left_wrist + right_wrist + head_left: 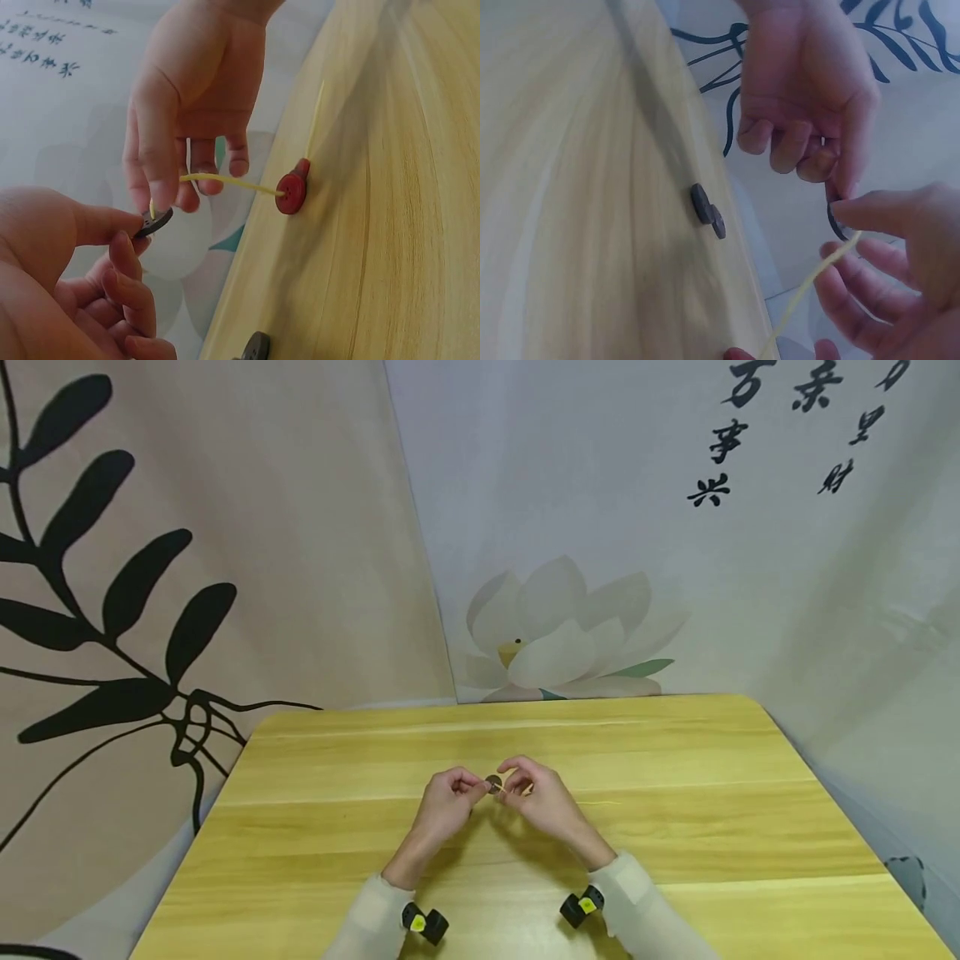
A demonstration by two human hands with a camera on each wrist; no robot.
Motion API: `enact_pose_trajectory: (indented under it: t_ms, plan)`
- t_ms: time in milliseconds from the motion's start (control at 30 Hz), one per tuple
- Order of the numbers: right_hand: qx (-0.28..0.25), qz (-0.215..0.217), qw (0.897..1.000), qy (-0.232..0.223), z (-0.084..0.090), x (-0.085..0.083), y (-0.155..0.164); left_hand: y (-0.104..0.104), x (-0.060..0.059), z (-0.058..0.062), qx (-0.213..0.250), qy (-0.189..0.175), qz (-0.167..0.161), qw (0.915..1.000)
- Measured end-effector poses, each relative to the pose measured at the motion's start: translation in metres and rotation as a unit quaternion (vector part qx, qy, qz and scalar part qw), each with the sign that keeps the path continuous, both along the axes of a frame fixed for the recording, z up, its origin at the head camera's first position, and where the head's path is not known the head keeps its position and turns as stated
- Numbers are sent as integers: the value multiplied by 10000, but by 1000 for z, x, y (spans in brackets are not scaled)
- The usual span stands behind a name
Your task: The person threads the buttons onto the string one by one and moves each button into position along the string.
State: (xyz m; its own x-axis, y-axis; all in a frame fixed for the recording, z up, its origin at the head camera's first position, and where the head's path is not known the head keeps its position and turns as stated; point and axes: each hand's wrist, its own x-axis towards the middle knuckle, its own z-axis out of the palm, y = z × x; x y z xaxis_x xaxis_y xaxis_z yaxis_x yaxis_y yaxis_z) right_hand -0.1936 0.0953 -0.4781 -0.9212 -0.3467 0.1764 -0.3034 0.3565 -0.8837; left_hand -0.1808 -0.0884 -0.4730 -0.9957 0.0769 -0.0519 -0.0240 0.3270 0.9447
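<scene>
- A yellow wooden table [675,793] stands against printed wall cloths.
- The left hand [444,802] pinches a dark button [154,222] between thumb and fingertip, above the table.
- The right hand [542,800] pinches a yellow cord [229,182] at that button.
- A red button [291,193] hangs on the cord, touching the table.
- Two dark buttons [706,211] lie on the table nearby.

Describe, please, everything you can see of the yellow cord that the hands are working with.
The yellow cord is thin, smooth and plastic-looking. It runs through a red button that hangs on it above the table. The right hand pinches its short free end, poking through a dark button that the left hand pinches.
</scene>
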Motion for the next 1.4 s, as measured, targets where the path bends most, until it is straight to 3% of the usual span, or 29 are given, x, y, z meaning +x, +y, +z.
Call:
enact_pose_trajectory:
  t_ms: [400, 833, 1033, 1400]
  plan:
    - [688, -160, 9941, 825, 1, 5, -8, 0, 1, 2, 18, -53, 28, 10000]
    - [1262, -506, 9714, 1949, -2, 8, -10, 3, 4, 6, -15, -43, 3, 10000]
    - [1574, -683, 9617, 2139, -6, 10, -12, 5, 5, 4, -93, -48, -21, 9999]
    - [1236, -649, 9640, 2264, -9, 7, -11, 1, 2, 3, -216, 49, 27, 9998]
